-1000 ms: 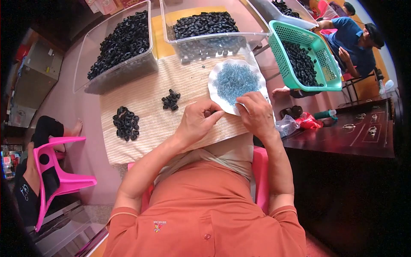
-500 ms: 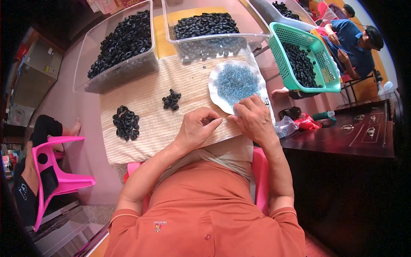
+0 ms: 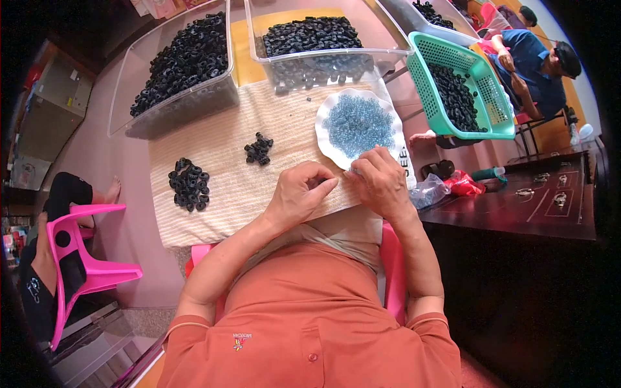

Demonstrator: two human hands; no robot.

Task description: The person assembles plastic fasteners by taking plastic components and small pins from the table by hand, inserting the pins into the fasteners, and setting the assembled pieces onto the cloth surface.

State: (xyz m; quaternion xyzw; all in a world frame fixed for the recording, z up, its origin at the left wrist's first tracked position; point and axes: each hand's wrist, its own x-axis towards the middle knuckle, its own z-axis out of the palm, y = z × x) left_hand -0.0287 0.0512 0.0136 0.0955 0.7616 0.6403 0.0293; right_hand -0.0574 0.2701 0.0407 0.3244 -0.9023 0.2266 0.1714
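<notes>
My left hand (image 3: 299,193) is closed in a pinch over the near part of the striped cloth (image 3: 226,194); whatever sits between thumb and forefinger is too small to name. Close by on its right, my right hand (image 3: 381,183) has its fingers bent together at the near rim of a white scalloped plate (image 3: 328,147). Small clear blue beads (image 3: 359,123) fill that plate. What the right fingertips hold, if anything, is hidden. Left of my hands lie a small cluster of black ring-like parts (image 3: 259,149) and a larger heap of similar black parts (image 3: 189,185).
Two clear bins (image 3: 233,74) (image 3: 323,55) of black parts stand at the table's far side. A green basket (image 3: 498,107) is to the right, near a seated person (image 3: 537,64). A pink chair (image 3: 87,271) stands left, a dark cabinet (image 3: 517,207) right.
My right hand has shifted very slightly down and left, nearer my left hand. The left hand keeps its pinch. The heaps and plate look the same.
</notes>
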